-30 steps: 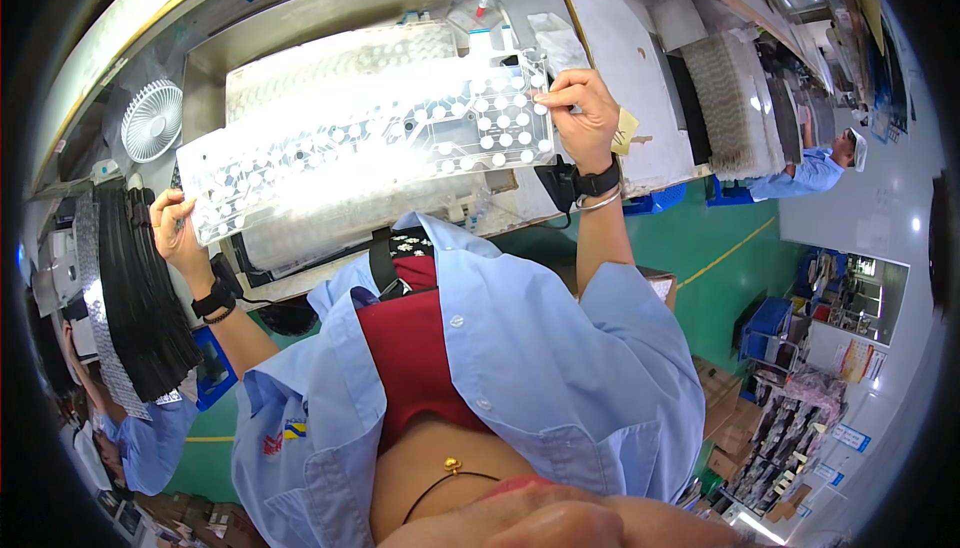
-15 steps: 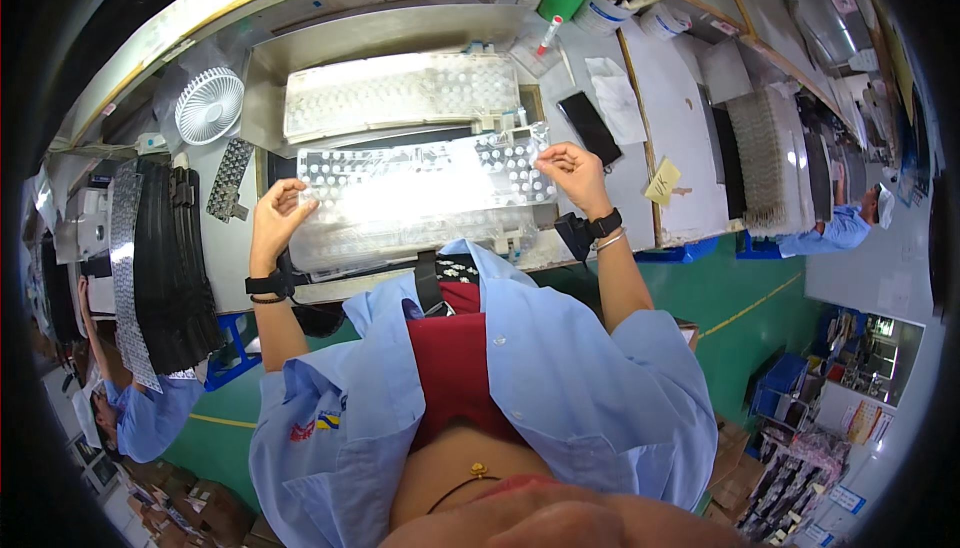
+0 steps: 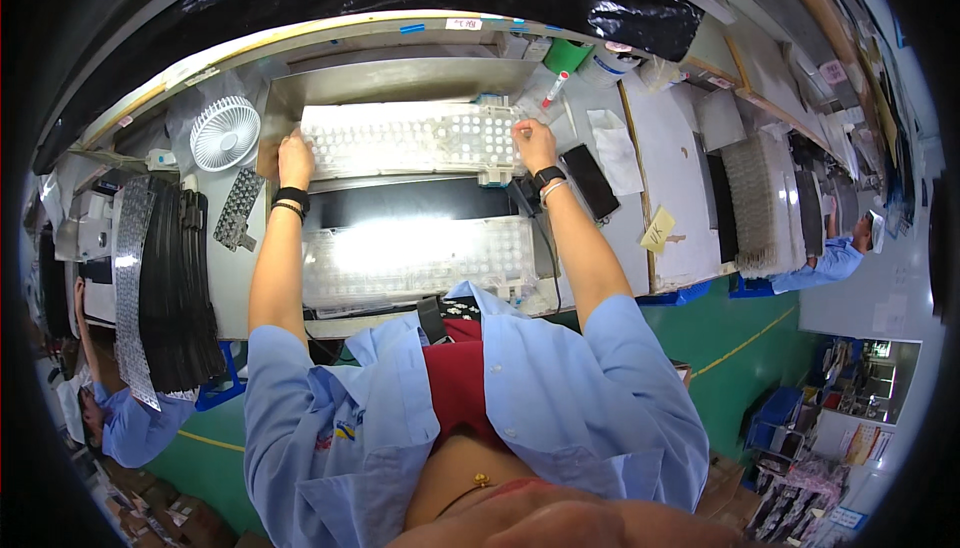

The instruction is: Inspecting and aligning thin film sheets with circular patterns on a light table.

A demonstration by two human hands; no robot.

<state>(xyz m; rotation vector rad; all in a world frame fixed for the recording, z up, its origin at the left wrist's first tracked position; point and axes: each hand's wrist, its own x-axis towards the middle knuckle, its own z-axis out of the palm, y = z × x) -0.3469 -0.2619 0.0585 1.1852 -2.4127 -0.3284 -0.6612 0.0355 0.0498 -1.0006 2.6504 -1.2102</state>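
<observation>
A clear plastic keyboard sheet with rows of round spots (image 3: 400,134) lies over the far keyboard-shaped fixture, so the two are hard to tell apart. My left hand (image 3: 296,160) is closed at the sheet's left end, fingertips partly hidden by the hand itself. At the right end my right hand (image 3: 536,144) pinches the sheet's edge between thumb and fingers. Nearer to me lies a second pale, see-through keyboard fixture (image 3: 470,258), with strong glare on it. Between the two fixtures runs a dark strip (image 3: 400,205).
Left of the fixtures stand a white fan (image 3: 225,134) and a perforated metal plate (image 3: 237,210), with a stack of black strips (image 3: 178,288) beyond. To the right lie a black phone (image 3: 590,183), a white cloth (image 3: 616,153), a red-capped marker (image 3: 555,90) and a yellow note (image 3: 657,229).
Both hands have carried the clear sheet away from me, from above the near fixture onto the far one. The near fixture and the dark strip are now uncovered.
</observation>
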